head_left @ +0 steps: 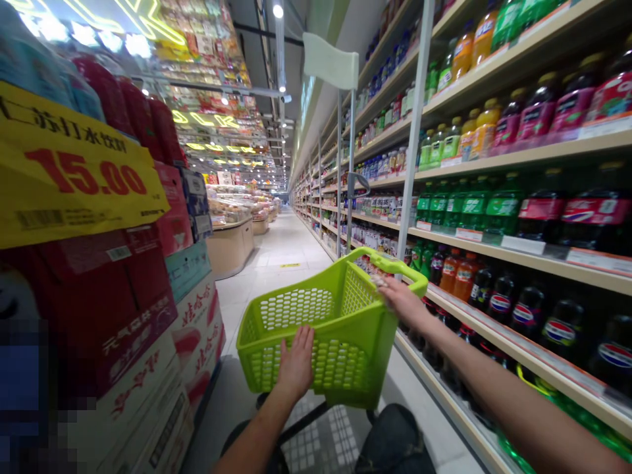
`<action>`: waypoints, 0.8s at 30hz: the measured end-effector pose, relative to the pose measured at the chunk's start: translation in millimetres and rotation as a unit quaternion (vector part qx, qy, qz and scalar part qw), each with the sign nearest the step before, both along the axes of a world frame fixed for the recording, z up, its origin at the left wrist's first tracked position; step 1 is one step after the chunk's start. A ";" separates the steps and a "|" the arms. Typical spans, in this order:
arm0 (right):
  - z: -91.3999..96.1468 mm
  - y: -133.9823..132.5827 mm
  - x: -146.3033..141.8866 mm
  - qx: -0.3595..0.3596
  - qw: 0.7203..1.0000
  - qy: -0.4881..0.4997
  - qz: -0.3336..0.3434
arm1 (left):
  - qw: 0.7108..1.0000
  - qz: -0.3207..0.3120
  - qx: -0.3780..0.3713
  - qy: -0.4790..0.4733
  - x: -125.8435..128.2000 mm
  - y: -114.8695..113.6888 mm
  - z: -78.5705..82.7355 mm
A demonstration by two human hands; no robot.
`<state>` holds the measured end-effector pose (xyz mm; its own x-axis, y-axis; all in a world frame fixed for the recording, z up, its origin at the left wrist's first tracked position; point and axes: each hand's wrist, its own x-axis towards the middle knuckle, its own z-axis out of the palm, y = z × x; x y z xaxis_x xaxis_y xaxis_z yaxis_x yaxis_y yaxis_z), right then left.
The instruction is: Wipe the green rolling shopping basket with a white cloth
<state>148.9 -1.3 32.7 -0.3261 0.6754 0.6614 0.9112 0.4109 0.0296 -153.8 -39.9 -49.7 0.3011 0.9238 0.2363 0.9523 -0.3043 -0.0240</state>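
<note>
A lime-green plastic shopping cart (345, 336) with perforated walls stands in the aisle before me, turned sideways with its handle end to the right. Nothing shows in the visible part of its basket. My left hand (297, 362) lies against the near side wall, fingers stretched up to the rim. At the handle end, my right hand (402, 301) reaches over the cart's upper edge and grips it close to the handle (419, 282). Its fingertips are blurred and partly hidden.
Shelves of drink bottles (494, 204) line the right side. Stacked drink cartons (197, 316) with a yellow price sign (74, 171) stand close on the left. A pale floor (276, 243) leads away past display counters (232, 243). My knee (395, 441) is below the cart.
</note>
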 end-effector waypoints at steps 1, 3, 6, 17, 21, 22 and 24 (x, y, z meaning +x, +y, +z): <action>8.0 1.4 16.8 0.015 0.998 0.018 -0.050 | 1.000 -0.003 0.000 -0.003 0.4 -0.8 0.1; 19.2 3.1 42.0 0.034 0.992 0.041 -0.118 | 1.000 -0.003 0.002 -0.010 1.6 -2.4 0.3; 10.5 0.2 31.6 0.024 0.993 0.027 -0.111 | 1.000 0.000 -0.004 -0.015 2.9 -4.0 0.9; -12.7 2.1 -27.7 -0.014 0.999 -0.024 -0.047 | 1.000 -0.015 0.002 -0.026 -1.0 -2.5 -4.2; -0.2 5.0 -12.7 -0.003 0.993 0.003 -0.118 | 0.999 -0.017 -0.002 -0.041 -0.1 -4.4 -4.3; -5.1 4.4 -25.1 -0.010 0.995 -0.001 -0.104 | 0.999 -0.019 -0.003 -0.043 -0.3 -4.7 -4.4; -21.3 2.6 -63.3 -0.036 0.998 -0.017 -0.040 | 0.999 -0.022 -0.003 -0.044 -1.1 -4.7 -5.1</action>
<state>85.6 1.3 11.4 -0.2911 0.7451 0.6001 0.9401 0.3390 0.0351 -154.9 -44.7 -54.8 0.3201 0.9117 0.2577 0.9361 -0.3462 0.0619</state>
